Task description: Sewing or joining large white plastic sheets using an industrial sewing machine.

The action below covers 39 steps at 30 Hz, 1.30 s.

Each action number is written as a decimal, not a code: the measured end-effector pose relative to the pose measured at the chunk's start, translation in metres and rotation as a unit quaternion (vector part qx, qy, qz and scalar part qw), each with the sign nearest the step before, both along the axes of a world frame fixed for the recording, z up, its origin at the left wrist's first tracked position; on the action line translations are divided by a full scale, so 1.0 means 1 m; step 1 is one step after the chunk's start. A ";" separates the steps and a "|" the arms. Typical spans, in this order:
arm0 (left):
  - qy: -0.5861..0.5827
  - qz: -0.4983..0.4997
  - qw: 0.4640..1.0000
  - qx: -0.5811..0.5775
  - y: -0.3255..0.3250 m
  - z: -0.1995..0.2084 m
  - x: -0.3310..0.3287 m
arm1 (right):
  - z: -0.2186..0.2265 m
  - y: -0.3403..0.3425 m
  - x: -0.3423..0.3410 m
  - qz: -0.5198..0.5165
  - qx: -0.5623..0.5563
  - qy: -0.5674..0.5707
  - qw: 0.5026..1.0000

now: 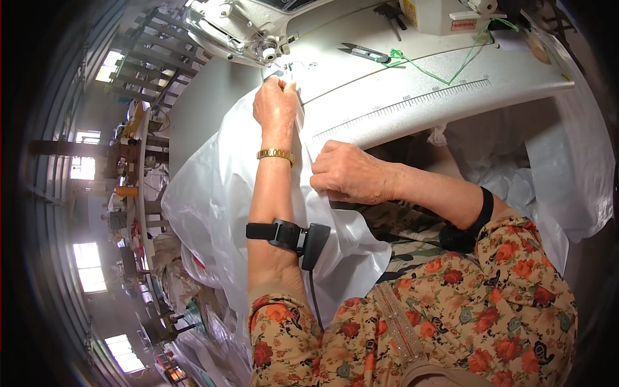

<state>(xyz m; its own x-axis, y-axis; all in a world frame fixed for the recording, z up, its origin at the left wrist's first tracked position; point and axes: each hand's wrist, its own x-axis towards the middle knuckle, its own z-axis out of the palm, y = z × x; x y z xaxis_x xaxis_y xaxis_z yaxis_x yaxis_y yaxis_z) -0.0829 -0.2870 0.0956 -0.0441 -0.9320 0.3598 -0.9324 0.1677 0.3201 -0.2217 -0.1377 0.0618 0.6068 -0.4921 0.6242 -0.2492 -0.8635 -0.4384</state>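
Your left hand (275, 106) is at the upper middle of the frame, fingers drawn in and closed on the edge of a glossy white sheet (216, 184), right below the head of the sewing machine (238, 32). That close grip seems meant to give you fine control of the edge where it meets the machine. Your right hand (351, 173), nearer the centre, is curled almost into a fist over the same sheet at the front of the table (412, 106); its fingertips are tucked under and hidden, but it appears to have a gathered bit of the edge. With one hand higher and one lower, you probably have that stretch straight and free of creases. The sheet spreads over the left of the table and drapes toward your lap, likely so that its bulk lies clear of the machine head. On the table at upper right, the thread snips (364, 53) rest beside a loose green cord (445, 79), apart from the sheet, presumably within reach yet out of its way. The ruler scale (406, 103) runs along the table's front edge, perhaps there so lengths can be checked on the spot.
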 end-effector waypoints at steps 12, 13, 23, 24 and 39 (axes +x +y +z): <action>0.173 -0.075 0.971 0.149 -0.018 0.005 0.018 | 0.001 0.000 0.001 -0.004 -0.015 -0.033 0.999; 0.173 -0.077 0.971 0.149 -0.015 0.009 0.016 | 0.000 0.001 0.000 -0.005 -0.015 -0.033 0.999; -0.119 -0.186 0.975 0.002 0.013 0.018 0.013 | 0.004 0.005 -0.003 -0.005 0.018 -0.067 0.998; -0.162 -0.216 0.961 -0.067 0.016 0.016 0.012 | 0.004 0.004 -0.003 0.002 0.021 -0.070 0.997; 0.016 -0.082 0.996 0.021 0.010 0.007 0.002 | 0.000 0.006 0.006 -0.005 0.020 -0.084 0.996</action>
<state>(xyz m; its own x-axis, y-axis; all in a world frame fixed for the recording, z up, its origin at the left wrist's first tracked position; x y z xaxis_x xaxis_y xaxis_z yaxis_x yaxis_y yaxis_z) -0.0811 -0.2767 0.1029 -0.1871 -0.9273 0.3242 -0.8829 0.3034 0.3583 -0.2159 -0.1319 0.0617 0.4907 -0.5238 0.6963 -0.1789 -0.8427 -0.5078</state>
